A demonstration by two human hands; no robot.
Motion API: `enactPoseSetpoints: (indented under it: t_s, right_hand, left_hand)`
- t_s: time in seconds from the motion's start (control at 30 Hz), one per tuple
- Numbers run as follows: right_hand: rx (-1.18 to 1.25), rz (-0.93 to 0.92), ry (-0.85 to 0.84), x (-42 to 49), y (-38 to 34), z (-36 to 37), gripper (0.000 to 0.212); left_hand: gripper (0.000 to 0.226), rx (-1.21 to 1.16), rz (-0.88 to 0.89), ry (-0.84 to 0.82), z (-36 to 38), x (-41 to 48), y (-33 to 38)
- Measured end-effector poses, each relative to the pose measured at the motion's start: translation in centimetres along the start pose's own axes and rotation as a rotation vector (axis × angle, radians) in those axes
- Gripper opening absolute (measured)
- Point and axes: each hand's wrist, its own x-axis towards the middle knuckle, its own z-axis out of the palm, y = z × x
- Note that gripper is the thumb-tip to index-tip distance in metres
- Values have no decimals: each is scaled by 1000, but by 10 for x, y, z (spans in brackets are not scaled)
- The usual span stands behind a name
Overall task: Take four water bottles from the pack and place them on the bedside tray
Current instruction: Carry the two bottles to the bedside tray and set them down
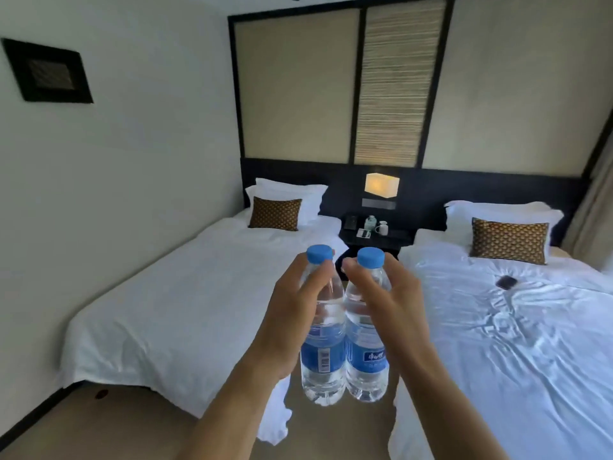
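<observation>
1. Our left hand (292, 313) grips one clear plastic blue-capped water bottle (322, 330), and our right hand (388, 303) grips its twin (366, 327); both are upright and touching.
2. The dark bedside table (378, 239) lies straight ahead between the white beds (tray indistinct), roughly equally far from both hands.

Two clear water bottles, left bottle (322, 330) and right bottle (367, 327), stand upright in mid-air, side by side and touching. Each has a blue cap and blue label; both are full.
</observation>
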Motion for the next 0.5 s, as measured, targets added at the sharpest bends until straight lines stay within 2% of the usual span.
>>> enactPoseSetpoints:
  t_s: [0.17, 0.33, 0.5]
  right_hand:
    - [-68, 32, 146, 118, 79, -25, 23]
    - [-107, 34, 258, 254, 147, -27, 23]
    - [-142, 18, 344, 400, 196, -33, 11]
  left_hand:
    - [29, 3, -3, -173, 37, 143, -62]
    - [21, 11, 52, -295, 60, 307, -118]
    - [14, 6, 98, -410, 87, 476, -144]
